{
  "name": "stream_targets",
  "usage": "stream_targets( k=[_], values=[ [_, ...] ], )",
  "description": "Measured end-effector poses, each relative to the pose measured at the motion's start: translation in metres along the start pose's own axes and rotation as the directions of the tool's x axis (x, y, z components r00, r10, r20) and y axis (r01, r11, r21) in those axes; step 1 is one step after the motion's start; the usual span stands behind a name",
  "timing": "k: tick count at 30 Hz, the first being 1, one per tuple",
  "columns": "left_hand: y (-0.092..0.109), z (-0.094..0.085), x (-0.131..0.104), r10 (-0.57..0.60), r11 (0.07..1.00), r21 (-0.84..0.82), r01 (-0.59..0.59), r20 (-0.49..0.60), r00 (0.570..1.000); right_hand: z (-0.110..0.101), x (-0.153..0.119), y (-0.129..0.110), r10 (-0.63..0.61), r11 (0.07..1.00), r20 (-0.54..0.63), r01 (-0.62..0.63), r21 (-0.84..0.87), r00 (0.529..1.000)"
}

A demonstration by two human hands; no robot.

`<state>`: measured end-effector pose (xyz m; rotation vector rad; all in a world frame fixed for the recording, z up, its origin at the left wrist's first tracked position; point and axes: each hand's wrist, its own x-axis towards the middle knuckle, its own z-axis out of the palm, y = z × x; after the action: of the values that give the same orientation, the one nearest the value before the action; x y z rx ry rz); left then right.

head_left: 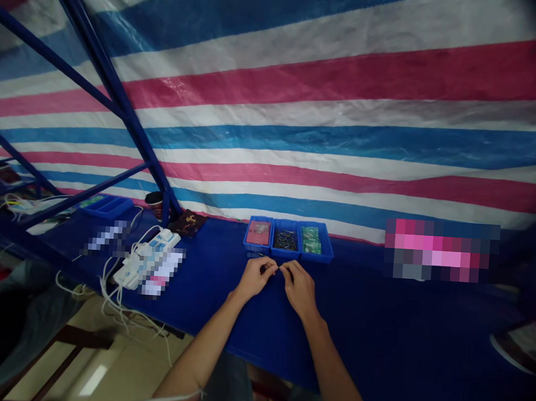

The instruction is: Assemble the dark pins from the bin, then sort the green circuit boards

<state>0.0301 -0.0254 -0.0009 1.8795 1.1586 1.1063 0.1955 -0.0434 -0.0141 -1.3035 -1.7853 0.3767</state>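
My left hand (pixel 257 277) and my right hand (pixel 300 285) meet above the blue table (pixel 355 327), just in front of three small blue bins. Both hands pinch with thumb and fingers, their tips almost touching. A tiny dark thing seems to be between them, too small to name. Beyond my left hand, the left bin (pixel 256 248) holds a flat pink-red piece (pixel 259 231). Thin dark metal pieces (pixel 286 240) fill the middle bin (pixel 283 253). In the right bin (pixel 326 252) lie green pieces (pixel 311 239), like small circuit boards.
White power strips (pixel 149 257) with tangled cables (pixel 120 309) lie to the left. Behind them are a dark cup (pixel 154 199), a brown packet (pixel 188 222) and a blue tray (pixel 106 207). Blue metal bars (pixel 132 119) rise at left before a striped sheet (pixel 299 130). A person's leg shows at far left.
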Motion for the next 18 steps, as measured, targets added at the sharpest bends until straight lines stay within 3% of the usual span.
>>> stream_targets(
  k=[8, 18],
  values=[
    [-0.0014, 0.0002, 0.0, -0.012, 1.0, 0.003, 0.012, -0.006, 1.0, 0.0, 0.0005, 0.0008, -0.013, 0.991, 0.002, 0.013, 0.13, 1.0],
    [-0.0007, 0.0015, 0.0, 0.0, 1.0, 0.015, 0.0, 0.014, 1.0, 0.0015, 0.0017, 0.0031, -0.009, 0.992, -0.039, 0.014, 0.125, 0.999]
  ],
)
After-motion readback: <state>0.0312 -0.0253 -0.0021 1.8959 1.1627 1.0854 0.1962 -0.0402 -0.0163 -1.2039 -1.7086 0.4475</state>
